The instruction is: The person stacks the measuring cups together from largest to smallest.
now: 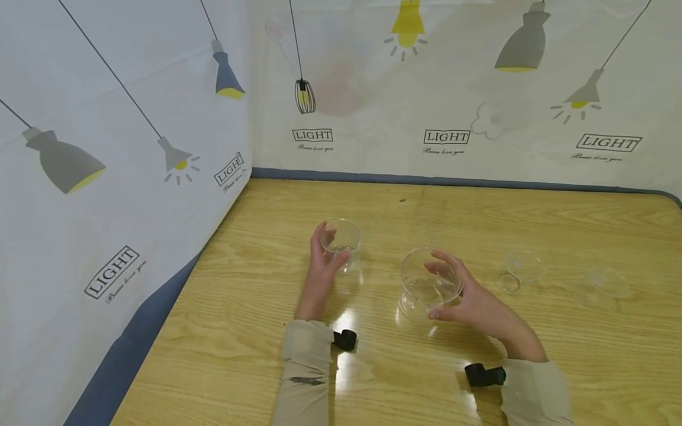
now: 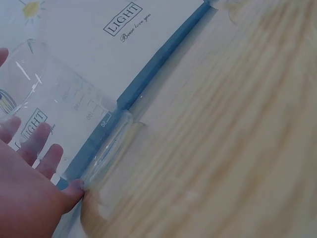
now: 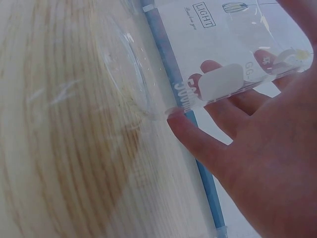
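Left grip point(image 1: 321, 264) clasps the small beaker point(image 1: 347, 235), right grip point(image 1: 471, 300) the large beaker point(image 1: 423, 285). Rightward, one glass vessel point(image 1: 524, 266) and a fainter vessel point(image 1: 607, 281) sit untouched.

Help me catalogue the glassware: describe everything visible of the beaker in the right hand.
The beaker is clear, apparently glass, with a round rim, open mouth facing up, and white printing on its wall, including 500 and a blank patch. It looks empty. The right hand grips its side over the table; whether its base touches it is unclear.
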`<state>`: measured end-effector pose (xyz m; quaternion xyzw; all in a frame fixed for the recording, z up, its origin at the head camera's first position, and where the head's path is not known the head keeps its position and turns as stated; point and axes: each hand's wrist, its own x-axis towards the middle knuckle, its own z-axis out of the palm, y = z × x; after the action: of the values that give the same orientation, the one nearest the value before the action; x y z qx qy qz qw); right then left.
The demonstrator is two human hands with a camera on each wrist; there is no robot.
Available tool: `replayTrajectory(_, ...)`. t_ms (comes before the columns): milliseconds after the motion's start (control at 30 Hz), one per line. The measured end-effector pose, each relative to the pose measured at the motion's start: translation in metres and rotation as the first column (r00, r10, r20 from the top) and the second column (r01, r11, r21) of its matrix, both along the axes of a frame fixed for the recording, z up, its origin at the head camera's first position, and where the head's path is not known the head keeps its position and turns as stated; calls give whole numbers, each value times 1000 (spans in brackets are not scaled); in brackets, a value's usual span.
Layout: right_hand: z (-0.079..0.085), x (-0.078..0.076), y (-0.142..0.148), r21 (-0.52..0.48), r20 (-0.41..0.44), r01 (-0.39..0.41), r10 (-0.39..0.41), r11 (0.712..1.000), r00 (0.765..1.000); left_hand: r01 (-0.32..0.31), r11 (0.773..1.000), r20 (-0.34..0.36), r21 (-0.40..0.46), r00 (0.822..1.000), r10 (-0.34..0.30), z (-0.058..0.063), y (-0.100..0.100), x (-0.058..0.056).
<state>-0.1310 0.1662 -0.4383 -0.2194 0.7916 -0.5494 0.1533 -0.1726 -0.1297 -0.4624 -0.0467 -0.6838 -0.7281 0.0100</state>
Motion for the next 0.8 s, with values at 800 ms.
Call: replayTrajectory(800,1,1,0,-5,4,-8,8,1000,1000,52,998,-60,-35,997,-54,21,3,11)
